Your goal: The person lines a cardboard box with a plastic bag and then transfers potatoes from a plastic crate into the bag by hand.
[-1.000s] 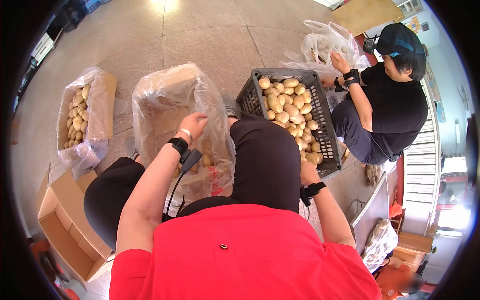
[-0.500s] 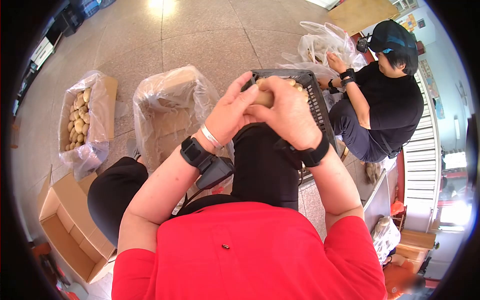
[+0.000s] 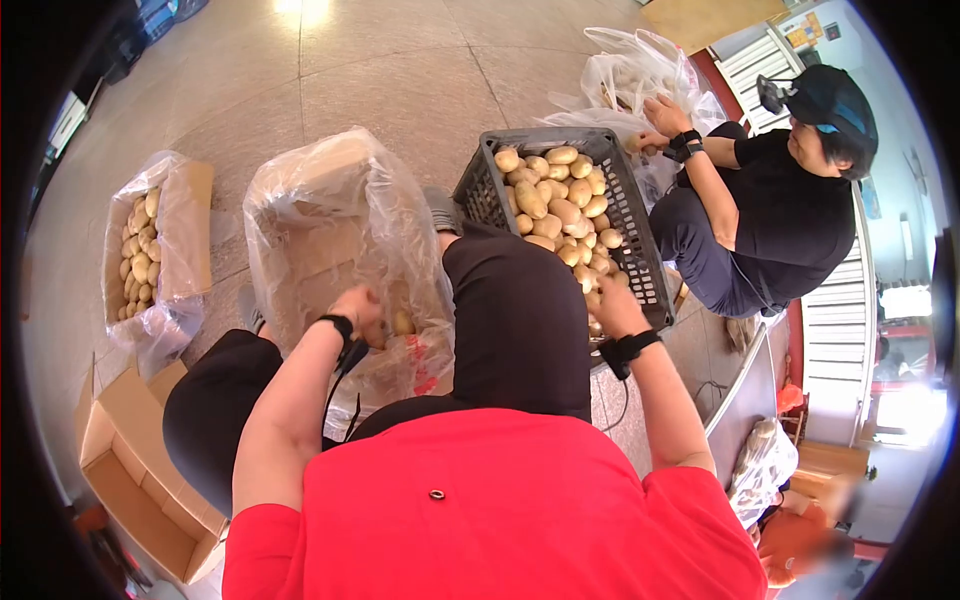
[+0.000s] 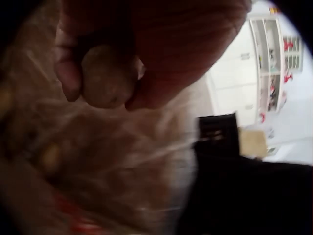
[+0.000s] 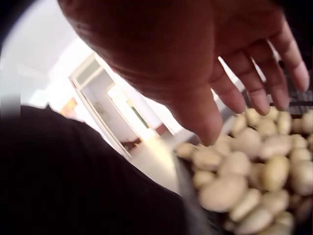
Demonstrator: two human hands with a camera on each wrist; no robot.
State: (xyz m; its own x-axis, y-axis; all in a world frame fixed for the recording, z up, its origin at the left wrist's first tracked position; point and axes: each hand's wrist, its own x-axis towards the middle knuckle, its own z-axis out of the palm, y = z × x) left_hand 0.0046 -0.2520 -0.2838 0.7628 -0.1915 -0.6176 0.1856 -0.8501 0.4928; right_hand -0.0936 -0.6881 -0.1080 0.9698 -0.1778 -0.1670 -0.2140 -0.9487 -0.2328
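Note:
My left hand (image 3: 358, 308) is low inside a cardboard box lined with clear plastic (image 3: 290, 190). In the left wrist view its thumb and fingers pinch a potato (image 4: 108, 81), with the plastic lining below. Another potato (image 3: 403, 322) lies in the box, right of that hand. Over the near end of a black plastic crate (image 3: 490, 185) full of potatoes (image 3: 565, 205) is my right hand (image 3: 620, 308). Seen from the right wrist, its fingers (image 5: 254, 90) are spread and loosely bent above the pile, holding nothing.
Farther left stands a smaller lined box (image 3: 195, 225) with potatoes. An open cardboard box (image 3: 140, 470) sits at the near left. Beyond the crate, a person in black (image 3: 780, 200) crouches by clear plastic bags (image 3: 640, 80). My knee (image 3: 520, 300) rises between lined box and crate.
Half a second ago both hands met around a potato in front of the crate. Since then the left hand has carried a potato left and down into the lined box; the right has returned to the crate.

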